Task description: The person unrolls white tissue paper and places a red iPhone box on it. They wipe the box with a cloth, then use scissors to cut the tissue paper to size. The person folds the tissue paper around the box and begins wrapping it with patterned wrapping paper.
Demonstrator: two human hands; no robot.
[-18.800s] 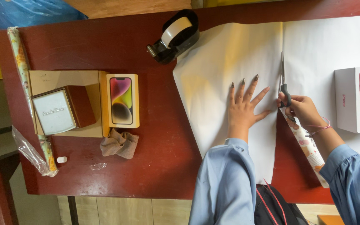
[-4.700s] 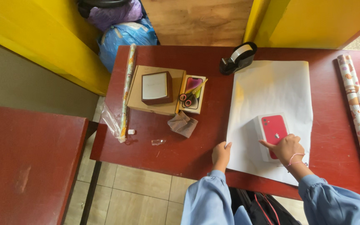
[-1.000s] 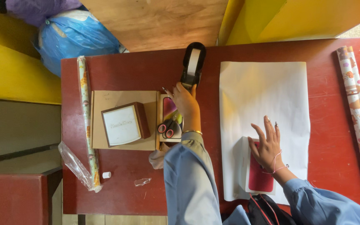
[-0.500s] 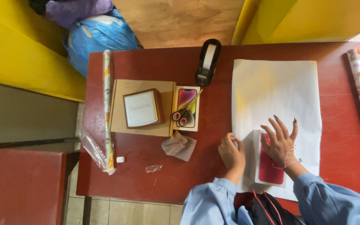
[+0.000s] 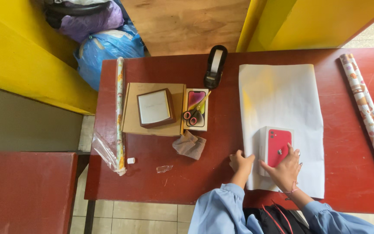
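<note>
On the desk, seen from above: dark red top, with the person's two blue sleeves coming in from the near edge.
Paper: a white sheet of paper lies flat on the right half of the desk, its long side running away from the person.
Red box: a red and white box sits on the near part of the paper, closer to the sheet's left edge than to its right.
Right hand: the right hand lies on the near end of the red box, fingers spread over its top and side; the grip is wide and pressing, not closed around anything.
Left hand: the left hand rests at the left edge of the paper, just beside the box, fingers curled; whether they pinch the sheet's edge I cannot tell.
Tape holder: a black tape holder stands at the far edge, just left of the paper.
Scissors: red-handled scissors lie on a small phone box left of the paper.
Brown box: a brown box with a white lid sits on a flat cardboard piece.
Cloth: a crumpled grey-brown cloth lies near the phone box.
Rolls: one patterned roll lies along the left side, another roll of patterned paper at the far right.
</note>
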